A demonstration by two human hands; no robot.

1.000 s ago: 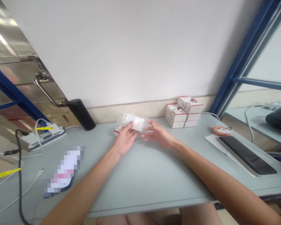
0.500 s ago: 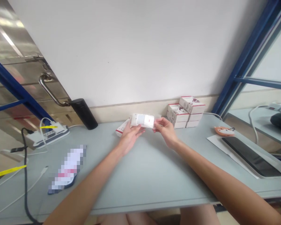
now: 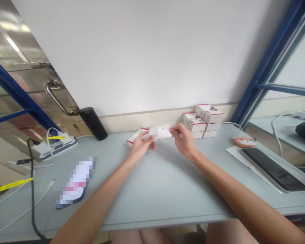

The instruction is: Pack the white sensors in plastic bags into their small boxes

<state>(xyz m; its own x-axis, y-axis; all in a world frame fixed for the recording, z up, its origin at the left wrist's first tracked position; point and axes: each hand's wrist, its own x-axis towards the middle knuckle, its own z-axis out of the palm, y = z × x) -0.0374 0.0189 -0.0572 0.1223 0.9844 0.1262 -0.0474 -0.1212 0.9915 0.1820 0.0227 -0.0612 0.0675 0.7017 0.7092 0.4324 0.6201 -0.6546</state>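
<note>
Between my two hands, above the table, is a white motion sensor [image 3: 164,131] with a small red mark, apparently inside a clear plastic bag. My left hand [image 3: 141,144] is closed around its left end, thumb on top. At the other end my right hand [image 3: 182,136] pinches the plastic between thumb and fingers. Just behind my left hand lies a white box with red edges [image 3: 135,136], partly covered by the hand. Blur hides the finer details of the bag.
White and red boxes [image 3: 202,120] stand stacked by the wall. At right are a tablet-like black device [image 3: 274,169], a sheet of paper [image 3: 237,154] and an orange mouse [image 3: 244,141]. Leftward stand a black cylinder [image 3: 93,123], a power strip [image 3: 58,147], cables and a phone [image 3: 75,184].
The bagged motion sensor has moved slightly right and tipped, so its grey window no longer shows clearly. My right hand has drawn right with it, and more of the box behind is visible.
</note>
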